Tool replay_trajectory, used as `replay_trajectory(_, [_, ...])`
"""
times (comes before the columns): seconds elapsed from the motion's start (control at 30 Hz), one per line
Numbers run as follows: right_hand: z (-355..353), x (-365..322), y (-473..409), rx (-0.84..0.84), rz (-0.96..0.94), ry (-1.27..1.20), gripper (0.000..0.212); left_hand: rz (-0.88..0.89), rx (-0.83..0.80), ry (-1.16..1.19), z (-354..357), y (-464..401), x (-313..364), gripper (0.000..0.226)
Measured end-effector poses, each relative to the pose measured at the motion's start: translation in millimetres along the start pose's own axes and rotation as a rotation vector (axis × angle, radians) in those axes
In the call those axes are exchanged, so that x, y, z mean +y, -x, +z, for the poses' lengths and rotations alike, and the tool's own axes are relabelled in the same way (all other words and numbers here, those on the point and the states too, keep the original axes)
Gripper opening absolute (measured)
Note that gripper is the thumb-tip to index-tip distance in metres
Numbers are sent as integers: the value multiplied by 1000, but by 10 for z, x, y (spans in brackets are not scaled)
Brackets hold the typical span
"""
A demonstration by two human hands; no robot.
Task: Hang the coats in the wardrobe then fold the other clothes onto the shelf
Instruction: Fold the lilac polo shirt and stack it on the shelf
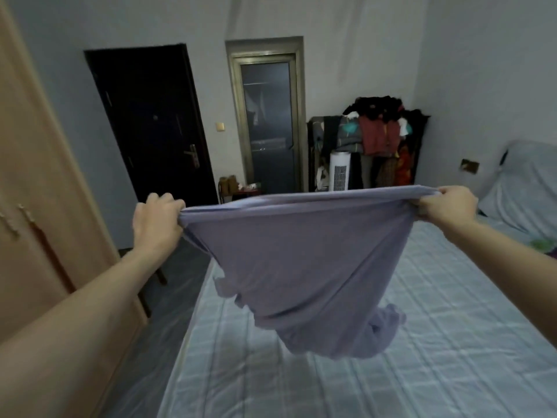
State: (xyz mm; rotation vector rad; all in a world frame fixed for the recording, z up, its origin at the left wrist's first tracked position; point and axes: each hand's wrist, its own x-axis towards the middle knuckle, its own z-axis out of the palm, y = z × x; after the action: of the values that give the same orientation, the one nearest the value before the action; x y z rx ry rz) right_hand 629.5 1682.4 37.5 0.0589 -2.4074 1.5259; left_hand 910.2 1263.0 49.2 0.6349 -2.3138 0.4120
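Left hand (156, 220): I am seeing its fingers curling round one end of the garment's edge.
Right hand (446, 206): pinching the other end.
Lilac garment (301, 267): hanging stretched between both hands, above the bed (422, 357).
Rack (367, 146): overflowing with heaped clothes, beyond the bed.
Wardrobe (36, 176): standing left, doors closed.

Both arms outstretched — fingers (168, 203) (all) clenched

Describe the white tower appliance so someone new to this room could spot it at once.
Look past the bed to the far wall, right of the glass door. The white tower fan stands on the floor against the clothes rack, the only pale, slim, upright thing among dark hanging garments.
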Motion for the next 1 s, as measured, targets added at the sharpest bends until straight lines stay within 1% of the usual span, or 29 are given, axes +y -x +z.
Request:
replay_trajectory(0.03, [-111,152,112,-4,-26,22,13,71,21,-12,-45,193,25,21])
replay_trajectory(0.1, [-352,485,506,-32,-158,186,13,184,30,-5,-63,716,65,28])
replay_trajectory(0.13, [-450,691,776,-43,-251,257,20,221,8,9,-27,1057,78,28])
replay_trajectory(0.17, [-526,935,1052,-68,-304,291,25,244,-37,34,44,1450,87,25])
replay_trajectory(0.2, [-593,1195,1365,-116,-294,299,28,261,-100,64,129,1866,100,24])
replay_trajectory(0.23, [-626,1497,1637,-169,-249,288,27,275,-177,86,236,2286,107,32])
replay_trajectory(0.3, [-651,2134,2185,-342,-165,246,29,259,-374,129,507,3159,121,68])
replay_trajectory(0.33, [-635,2463,2436,-405,-162,225,36,215,-447,165,644,3585,133,83])
replay_trajectory(0.37, [-609,2792,2679,-462,-166,226,47,169,-504,202,747,4001,146,92])
replay_trajectory(0.4, [-579,3084,2929,-519,-156,247,55,148,-563,221,816,4386,164,94])
replay_trajectory(0.43, [-555,3333,3164,-573,-143,271,58,147,-634,224,873,4740,172,89])
replay_trajectory(0.47, [-530,3595,3397,-618,-136,296,57,159,-712,212,921,5088,169,77])
replay_trajectory(0.53, [-485,4062,3846,-685,-118,359,47,193,-830,183,967,5726,187,47])
replay_trajectory(0.57, [-473,4271,4073,-726,-104,396,41,206,-894,182,981,6054,205,43])
replay_trajectory(0.6, [-459,4463,4295,-766,-87,427,38,216,-969,191,1005,6364,223,48])
replay_trajectory(0.67, [-505,4814,4703,-861,-21,495,46,197,-1082,222,991,6896,263,59])
replay_trajectory(0.73, [-576,5063,4988,-934,38,569,49,185,-1145,211,954,7246,314,56])
replay_trajectory(0.8, [-626,5203,5141,-927,85,636,49,176,-1148,170,911,7456,375,50])
replay_trajectory(0.93, [-624,5319,5217,-824,200,719,35,115,-1059,72,891,7569,336,51])
replay_trajectory(1.0, [-587,5328,5179,-789,231,740,34,101,-1036,35,932,7541,288,48])
